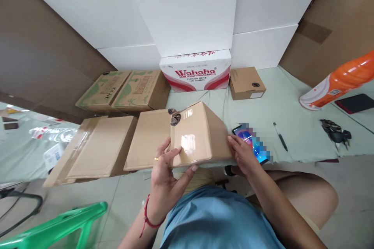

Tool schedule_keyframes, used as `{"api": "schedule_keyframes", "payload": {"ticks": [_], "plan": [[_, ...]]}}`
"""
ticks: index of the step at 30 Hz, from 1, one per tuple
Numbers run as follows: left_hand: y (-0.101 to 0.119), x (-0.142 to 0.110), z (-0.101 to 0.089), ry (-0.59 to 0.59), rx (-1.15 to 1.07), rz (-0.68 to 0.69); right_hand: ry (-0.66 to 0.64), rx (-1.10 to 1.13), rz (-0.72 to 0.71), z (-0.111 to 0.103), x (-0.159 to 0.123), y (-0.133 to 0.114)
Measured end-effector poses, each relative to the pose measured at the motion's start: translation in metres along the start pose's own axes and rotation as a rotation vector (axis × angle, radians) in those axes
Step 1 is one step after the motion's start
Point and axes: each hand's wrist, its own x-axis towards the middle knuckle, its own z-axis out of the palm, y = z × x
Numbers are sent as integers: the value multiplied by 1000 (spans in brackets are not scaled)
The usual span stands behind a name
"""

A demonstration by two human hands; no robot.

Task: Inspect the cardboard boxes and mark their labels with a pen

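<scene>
A brown cardboard box [191, 136] with shiny tape and a dark round mark on its top is tilted at the table's front edge, between my two hands. My left hand [169, 171] grips its near left corner, fingers on the top and thumb along the lower front edge. Against the lower right side of the box, my right hand [242, 153] presses with its fingers; its underside contact is hidden. Just left of the held box lies another brown box [146, 136], partly covered by it. A phone with a lit screen [253, 142] lies beside my right hand.
Brown boxes [101, 144] and green-printed boxes [137, 89] stand left. Behind are a white Wahaha carton [195, 72] and a small brown box [247, 81]. A pen [280, 137], keys [336, 132] and an orange bottle [339, 79] are right. A green stool [61, 227] stands below left.
</scene>
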Motion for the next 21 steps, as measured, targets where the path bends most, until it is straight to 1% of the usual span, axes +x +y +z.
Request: {"api": "schedule_keyframes", "payload": {"ticks": [2,4,7,9,11,12,14,17,18,19,21], "plan": [[-4,1,-7,21,-117,15,-45,41,34,-1,-3,-2],[-7,3,-14,38,-210,26,-146,81,88,-7,-12,-6],[-11,7,-20,7,-324,-8,-299,50,155,-20,-31,-10],[-10,9,-15,-35,-358,-48,-298,-19,161,-30,-42,-14],[-7,9,-5,-81,-377,-62,-193,-78,123,-41,-48,-25],[-5,9,2,-113,-383,-66,-103,-93,78,-48,-48,-34],[-1,7,14,-186,-363,-71,107,-95,-77,-65,-41,-61],[1,3,25,-284,-239,-59,430,-72,-372,-92,-14,-114],[1,1,27,-302,-194,-47,541,-122,-404,-100,-2,-131],[0,0,27,-321,-158,-35,630,-196,-403,-107,11,-147],[-1,-3,27,-361,-105,-11,707,-252,-413,-116,38,-173]]}}
